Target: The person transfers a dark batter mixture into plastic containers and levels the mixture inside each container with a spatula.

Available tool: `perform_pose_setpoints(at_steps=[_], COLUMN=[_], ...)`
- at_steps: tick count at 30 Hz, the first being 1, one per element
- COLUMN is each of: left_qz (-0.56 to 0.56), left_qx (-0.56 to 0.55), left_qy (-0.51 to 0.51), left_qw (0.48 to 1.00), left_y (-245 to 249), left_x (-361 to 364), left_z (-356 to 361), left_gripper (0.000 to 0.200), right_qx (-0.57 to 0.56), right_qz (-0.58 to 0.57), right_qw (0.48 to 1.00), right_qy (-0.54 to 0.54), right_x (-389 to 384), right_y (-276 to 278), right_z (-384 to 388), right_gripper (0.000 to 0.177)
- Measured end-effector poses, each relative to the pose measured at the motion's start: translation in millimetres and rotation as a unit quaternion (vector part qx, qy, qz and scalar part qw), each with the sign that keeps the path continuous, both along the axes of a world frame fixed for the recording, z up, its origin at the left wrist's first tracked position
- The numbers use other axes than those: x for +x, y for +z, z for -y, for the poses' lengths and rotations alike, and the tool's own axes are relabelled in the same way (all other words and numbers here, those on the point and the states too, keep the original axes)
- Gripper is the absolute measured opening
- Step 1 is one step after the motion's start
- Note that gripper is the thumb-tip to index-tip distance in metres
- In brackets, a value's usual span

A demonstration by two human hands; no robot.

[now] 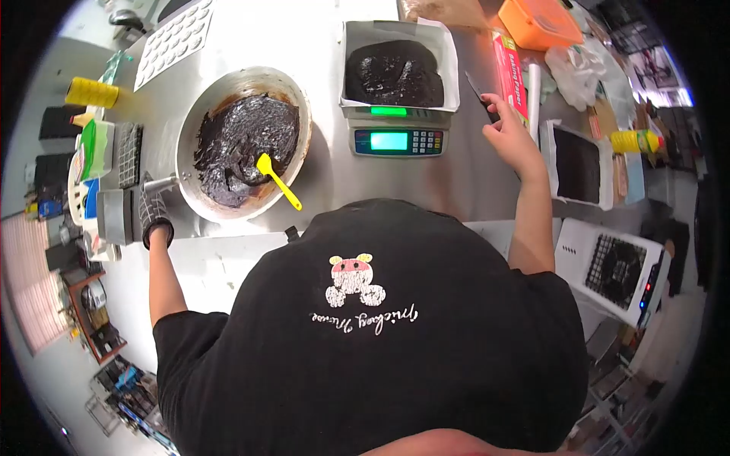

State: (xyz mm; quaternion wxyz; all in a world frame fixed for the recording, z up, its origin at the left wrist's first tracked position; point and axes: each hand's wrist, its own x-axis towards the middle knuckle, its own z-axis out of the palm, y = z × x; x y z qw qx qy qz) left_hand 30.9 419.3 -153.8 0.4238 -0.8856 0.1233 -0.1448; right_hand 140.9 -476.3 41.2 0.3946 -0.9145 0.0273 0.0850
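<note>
My left hand (154,211), in a dark checked oven mitt, is closed round the metal handle (160,184) of a large round pan. The pan (303,137) holds thick, glossy dark-brown batter (247,140), with a yellow spatula (277,181) resting in it and its handle over the near rim. In my right hand (511,133) is the dark handle of a thin-bladed knife (475,85), its blade pointing away from me. A paper-lined tin (450,64) of the same dark batter sits on a digital scale (422,143) with lit green displays.
To the right stand a second paper-lined tin (606,171) with a dark, level filling, a baking paper box (508,72), a white roll (534,95) and an orange tub (540,24). At the left are a white tray with round shapes (175,44) and a yellow bottle (93,93).
</note>
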Motion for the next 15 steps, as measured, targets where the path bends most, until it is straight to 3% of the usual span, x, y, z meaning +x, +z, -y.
perform_pose_setpoints(at_steps=[1,4,9,15], left_qz=[0.001,0.06,-0.114,-0.305], left_qx=[0.005,0.018,-0.084,-0.206], left_qy=[0.01,-0.101,0.085,0.291], left_qw=[1.0,0.993,0.986,0.883], left_y=[13,50,85,140], left_x=[-4,-3,42,54], left_z=[12,47,112,210], left_gripper=[0.036,0.036,0.034,0.033], right_qx=[0.003,-0.008,-0.02,-0.042], right_qz=[-0.012,0.043,0.004,-0.056], right_qw=[1.0,0.999,1.0,0.997], right_qy=[0.005,0.026,-0.021,-0.027], right_x=[7,37,93,121], right_y=[-1,-27,-59,-62], right_z=[2,16,10,-19], right_gripper=[0.052,0.053,0.064,0.074])
